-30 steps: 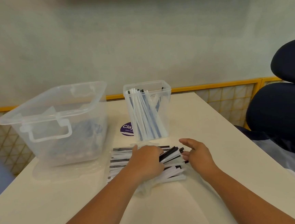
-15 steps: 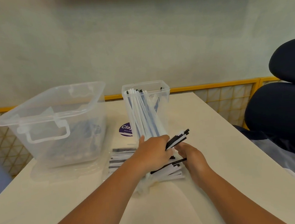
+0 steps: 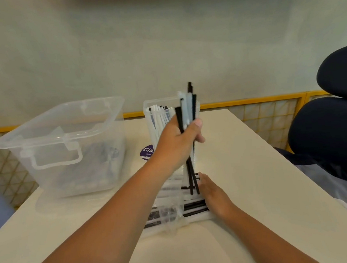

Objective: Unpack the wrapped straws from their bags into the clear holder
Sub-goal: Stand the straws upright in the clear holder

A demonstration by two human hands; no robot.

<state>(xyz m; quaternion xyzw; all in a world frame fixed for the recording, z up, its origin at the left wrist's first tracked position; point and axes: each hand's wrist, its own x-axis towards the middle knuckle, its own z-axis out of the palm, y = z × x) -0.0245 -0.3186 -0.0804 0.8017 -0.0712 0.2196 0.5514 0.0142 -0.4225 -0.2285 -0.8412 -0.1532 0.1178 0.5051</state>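
The clear holder (image 3: 151, 106) is part-filled. The left hand (image 3: 177, 144) grips 1 straw bundle (image 3: 189, 106) upright just before the holder. The right hand (image 3: 214, 191) lies flat on the remaining pile (image 3: 193, 208) in front of it.

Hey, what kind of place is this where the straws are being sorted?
Probably an office or workroom: a plain cream table, a dark padded chair beside it, and a clear storage bin near a bare wall.
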